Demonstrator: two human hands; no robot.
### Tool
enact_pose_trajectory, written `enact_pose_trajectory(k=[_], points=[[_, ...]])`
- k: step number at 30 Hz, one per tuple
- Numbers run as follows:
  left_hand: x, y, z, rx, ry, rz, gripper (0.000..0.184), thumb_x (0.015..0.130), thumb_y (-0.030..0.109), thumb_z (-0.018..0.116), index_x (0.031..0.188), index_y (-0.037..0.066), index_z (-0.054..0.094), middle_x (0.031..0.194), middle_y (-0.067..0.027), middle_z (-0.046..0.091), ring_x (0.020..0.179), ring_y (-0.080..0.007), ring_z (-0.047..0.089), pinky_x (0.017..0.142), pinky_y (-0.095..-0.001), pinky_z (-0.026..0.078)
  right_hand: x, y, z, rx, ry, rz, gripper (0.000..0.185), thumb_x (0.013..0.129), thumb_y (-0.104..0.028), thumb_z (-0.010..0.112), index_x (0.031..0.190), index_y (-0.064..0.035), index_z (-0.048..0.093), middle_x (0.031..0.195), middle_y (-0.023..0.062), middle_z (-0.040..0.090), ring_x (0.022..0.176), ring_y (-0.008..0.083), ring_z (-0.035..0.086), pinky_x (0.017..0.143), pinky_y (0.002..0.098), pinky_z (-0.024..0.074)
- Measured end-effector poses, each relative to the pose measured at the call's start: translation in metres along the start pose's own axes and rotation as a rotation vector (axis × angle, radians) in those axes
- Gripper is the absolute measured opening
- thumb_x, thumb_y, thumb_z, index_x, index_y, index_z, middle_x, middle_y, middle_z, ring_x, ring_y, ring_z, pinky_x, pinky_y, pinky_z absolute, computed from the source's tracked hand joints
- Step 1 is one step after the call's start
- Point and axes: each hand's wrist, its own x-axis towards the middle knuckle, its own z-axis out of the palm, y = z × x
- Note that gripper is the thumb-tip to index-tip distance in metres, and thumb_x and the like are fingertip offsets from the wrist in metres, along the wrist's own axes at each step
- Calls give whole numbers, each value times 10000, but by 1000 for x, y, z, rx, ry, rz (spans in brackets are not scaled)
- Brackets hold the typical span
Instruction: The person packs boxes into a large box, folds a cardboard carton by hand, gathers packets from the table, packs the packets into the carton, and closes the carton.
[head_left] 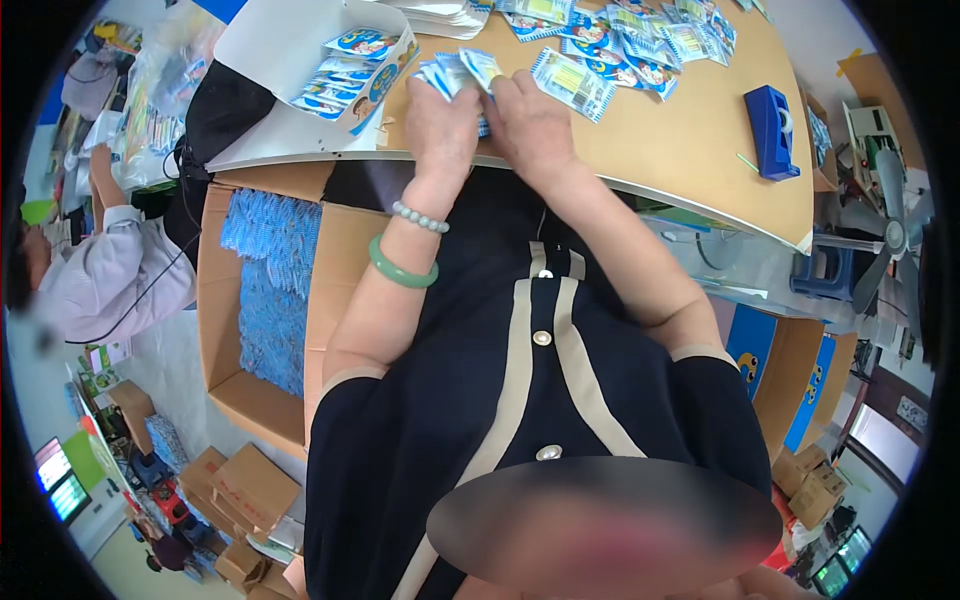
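Note:
My left hand point(443, 125), with a beaded bracelet and a green bangle on its wrist, is closed around a few small blue-and-white packets point(447, 73) near the table's front edge. Right beside it, my right hand point(532, 128) pinches the same bunch, its fingers at another packet point(480, 66) that stands up between the hands. An open white box point(398, 72) to the left holds a row of similar packets point(345, 75). One loose packet point(573, 84) lies flat just beyond my right hand. My fingers partly hide the held packets.
A heap of loose packets point(625, 45) lies at the back of the table point(680, 140). A blue tape dispenser point(772, 132) stands at the right. Below the table's left edge, a cardboard box point(255, 395) contains blue packet strips. Another person point(120, 270) sits at the far left.

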Motion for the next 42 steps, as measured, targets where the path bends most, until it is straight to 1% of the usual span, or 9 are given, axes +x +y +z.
enact_pose_trajectory(k=[9, 13, 18, 21, 23, 25, 28, 36, 42], points=[[19, -4, 6, -30, -120, 48, 599, 753, 292, 763, 1166, -46, 492, 1049, -249, 682, 1002, -405, 664, 875, -463, 509, -9, 3, -24, 497, -188, 66, 259, 826, -141, 694, 1062, -71, 614, 956, 111, 585, 923, 303, 621, 769, 424, 526], [19, -1, 11, 44, -55, 45, 605, 749, 274, 775, 1174, -47, 488, 1060, -234, 684, 1004, -385, 671, 882, -446, 509, -4, 49, -44, 130, 82, -23, 225, 828, -139, 682, 1029, -57, 625, 967, 107, 601, 1017, 287, 590, 850, 412, 506], [17, -5, 8, -52, -66, 65, 580, 750, 250, 771, 1176, -29, 494, 1069, -225, 686, 1004, -376, 673, 891, -442, 505, 8, 78, -40, -272, -98, -98, 165, 835, -154, 659, 976, -68, 647, 969, 118, 648, 953, 303, 633, 802, 422, 522], [18, -11, 10, -98, -84, 62, 569, 751, 246, 766, 1176, -22, 498, 1071, -220, 688, 1005, -373, 674, 890, -441, 505, 20, 89, -53, -286, -292, 33, 140, 883, -194, 607, 937, -76, 660, 946, 140, 683, 866, 338, 669, 737, 456, 532], [20, -16, 11, -110, -87, 47, 565, 752, 247, 764, 1177, -17, 501, 1070, -213, 692, 1005, -365, 676, 884, -438, 507, 38, 112, -70, -131, 92, 171, 225, 938, -246, 536, 896, -68, 667, 918, 152, 695, 798, 367, 683, 683, 489, 530], [18, -6, 10, -90, -85, 15, 561, 752, 252, 765, 1169, -15, 503, 1064, -209, 693, 1002, -365, 676, 882, -440, 507, 73, 128, -85, -397, -17, 441, 340, 979, -308, 474, 931, -48, 687, 997, 149, 709, 863, 365, 691, 731, 477, 541], [11, 8, 9, -42, -83, -36, 553, 750, 263, 767, 1154, -12, 508, 1052, -202, 697, 996, -366, 677, 877, -443, 507, 106, 153, -66, -492, -215, 510, 224, 857, -234, 596, 941, -75, 730, 976, 118, 735, 856, 313, 721, 713, 402, 570], [10, 12, 4, 50, -65, -60, 527, 746, 289, 767, 1111, 3, 517, 1035, -203, 699, 983, -382, 671, 872, -465, 503, 126, 183, -58, -313, -373, 575, 467, 840, -465, 586, 1022, -56, 716, 1032, 178, 719, 975, 330, 687, 834, 434, 527], [8, 14, 1, 77, -79, -70, 548, 742, 298, 772, 1134, 9, 519, 1048, -209, 696, 995, -389, 667, 877, -471, 501, 100, 238, -63, -43, -316, 561, 361, 829, -324, 546, 1060, -107, 720, 1083, 153, 708, 1006, 353, 665, 854, 426, 525]])
